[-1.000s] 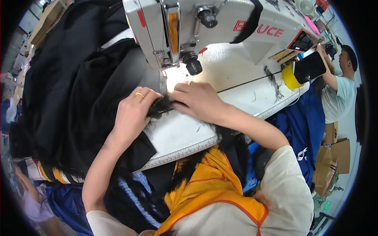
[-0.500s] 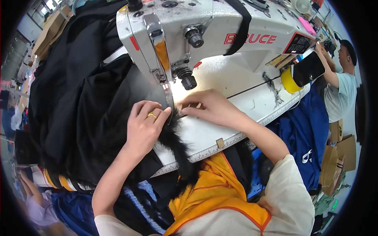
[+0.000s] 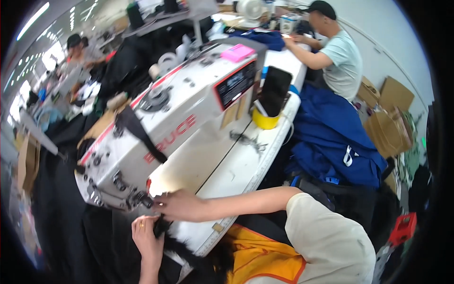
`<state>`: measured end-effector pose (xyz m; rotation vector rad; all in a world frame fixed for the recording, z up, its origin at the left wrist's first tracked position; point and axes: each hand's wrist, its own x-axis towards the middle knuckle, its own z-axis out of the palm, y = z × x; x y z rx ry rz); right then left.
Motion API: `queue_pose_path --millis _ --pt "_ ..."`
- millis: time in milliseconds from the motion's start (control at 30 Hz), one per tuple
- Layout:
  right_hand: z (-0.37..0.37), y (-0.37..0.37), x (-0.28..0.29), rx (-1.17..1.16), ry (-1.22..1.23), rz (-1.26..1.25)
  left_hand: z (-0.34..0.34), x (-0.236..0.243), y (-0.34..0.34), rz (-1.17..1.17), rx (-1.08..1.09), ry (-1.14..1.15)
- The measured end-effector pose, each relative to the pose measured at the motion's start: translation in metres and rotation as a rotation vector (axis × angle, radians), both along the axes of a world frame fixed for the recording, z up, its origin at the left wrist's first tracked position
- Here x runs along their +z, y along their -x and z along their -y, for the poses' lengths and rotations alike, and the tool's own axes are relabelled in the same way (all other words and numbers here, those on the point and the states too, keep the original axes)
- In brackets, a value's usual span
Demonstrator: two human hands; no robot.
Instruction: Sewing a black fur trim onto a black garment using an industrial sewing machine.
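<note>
A head-worn fisheye view looks down and forward from close above the hands [image 3: 182, 206] and sewing machine [image 3: 189, 103].

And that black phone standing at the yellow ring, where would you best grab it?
Probably pinch the phone by its two long edges near the top, coming from above: it stands on end, slightly tilted, its upper part uncovered, while its lower end is down at the yellow ring.
</note>
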<state>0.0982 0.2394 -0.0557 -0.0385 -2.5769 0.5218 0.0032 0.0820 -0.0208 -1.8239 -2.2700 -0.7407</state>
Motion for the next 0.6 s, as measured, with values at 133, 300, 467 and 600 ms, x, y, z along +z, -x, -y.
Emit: queue_pose_path --millis 133,300,467,600 --pt "-0.001 0.008 -0.001 0.238 0.264 0.109 0.002 -0.014 0.001 0.068 0.139 -0.013" --pt "-0.016 0.013 -0.001 0.336 0.163 0.152 0.026 -0.017 -0.007 0.128 0.194 0.017" --pt "-0.025 0.013 0.000 0.606 -0.193 -0.207 0.047 -0.003 -0.009 -0.210 -0.145 0.063" --pt "-0.028 0.021 -0.006 0.658 -0.184 -0.095 0.036 -0.004 0.013 -0.017 -0.213 0.007"
